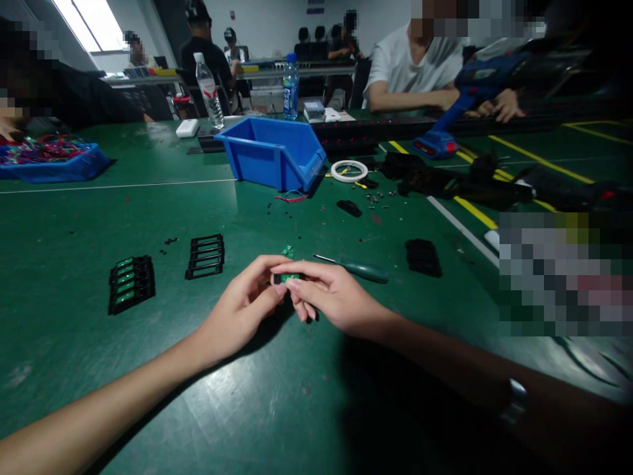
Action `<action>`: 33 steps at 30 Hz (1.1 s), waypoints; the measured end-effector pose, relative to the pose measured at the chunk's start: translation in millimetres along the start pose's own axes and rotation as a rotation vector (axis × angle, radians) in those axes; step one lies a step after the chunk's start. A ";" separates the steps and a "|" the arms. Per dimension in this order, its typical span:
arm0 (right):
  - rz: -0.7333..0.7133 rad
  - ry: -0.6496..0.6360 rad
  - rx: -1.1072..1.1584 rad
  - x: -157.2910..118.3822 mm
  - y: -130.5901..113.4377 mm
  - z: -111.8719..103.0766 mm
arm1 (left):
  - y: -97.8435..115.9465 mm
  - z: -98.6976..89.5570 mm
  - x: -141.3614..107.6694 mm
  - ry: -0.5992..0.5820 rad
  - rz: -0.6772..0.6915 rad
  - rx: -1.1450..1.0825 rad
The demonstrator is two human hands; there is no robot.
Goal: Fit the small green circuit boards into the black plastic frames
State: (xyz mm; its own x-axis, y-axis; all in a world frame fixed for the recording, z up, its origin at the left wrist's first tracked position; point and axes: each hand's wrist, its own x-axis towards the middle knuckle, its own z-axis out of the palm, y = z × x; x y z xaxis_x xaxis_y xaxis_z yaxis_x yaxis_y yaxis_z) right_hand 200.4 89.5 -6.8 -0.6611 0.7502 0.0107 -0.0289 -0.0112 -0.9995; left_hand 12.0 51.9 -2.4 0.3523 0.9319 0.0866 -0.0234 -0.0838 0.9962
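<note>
Both of my hands meet over the green table [237, 402], closed around a small green circuit board [291, 278] with a black part at its left end. My left hand [250, 293] pinches it from the left, my right hand [329, 293] from the right, thumbs nearly touching. Fingers cover much of the board. Just behind them lies another bit of green circuit board [288, 251]. A screwdriver [363, 270] with a dark green handle rests beyond my right hand. To the left lie a black slotted frame [205, 256] and a black frame with green boards in its slots [131, 284].
A blue bin [271, 155] stands at the middle back, near a white ring [349, 171] and scattered screws [378, 198]. Black pieces [422, 257] lie at right. Farther back are a blue power drill [445, 125], two bottles [291, 89] and a blue tray of wires [54, 158]. Other people sit around.
</note>
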 end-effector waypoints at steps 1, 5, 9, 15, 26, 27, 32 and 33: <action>0.003 -0.002 -0.004 0.0 -0.1 -0.3 | 0.0 -0.8 0.2 -0.005 -0.011 -0.001; 0.006 -0.006 -0.012 0.0 0.5 -1.3 | 0.7 -4.2 1.3 -0.027 -0.056 -0.009; 0.004 -0.004 -0.014 0.5 2.5 -1.9 | 2.8 -7.4 3.2 -0.075 -0.096 -0.003; -0.004 -0.008 -0.017 0.1 1.4 -1.9 | 1.5 -9.9 4.3 -0.087 -0.101 0.025; -0.026 -0.062 -0.007 -1.3 0.1 -4.9 | -0.5 -12.7 3.7 -0.065 -0.111 0.038; -0.021 -0.066 -0.008 -1.2 -0.6 -5.5 | -0.4 -12.5 3.4 -0.063 -0.107 0.034; -0.004 -0.117 -0.001 0.3 -3.5 -9.3 | -0.8 -11.7 2.8 -0.055 -0.104 -0.009; 0.002 -0.133 0.001 0.8 -3.6 -10.2 | -0.9 -11.8 2.9 -0.058 -0.103 -0.015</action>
State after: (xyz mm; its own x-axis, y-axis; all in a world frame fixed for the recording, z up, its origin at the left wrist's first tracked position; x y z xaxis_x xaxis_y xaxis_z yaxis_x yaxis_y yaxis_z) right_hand 207.6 96.8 -3.6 -0.7550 0.6556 0.0129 -0.0285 -0.0131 -0.9995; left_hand 2.0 58.9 -2.9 0.4067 0.9134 -0.0164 0.0016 0.0172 0.9999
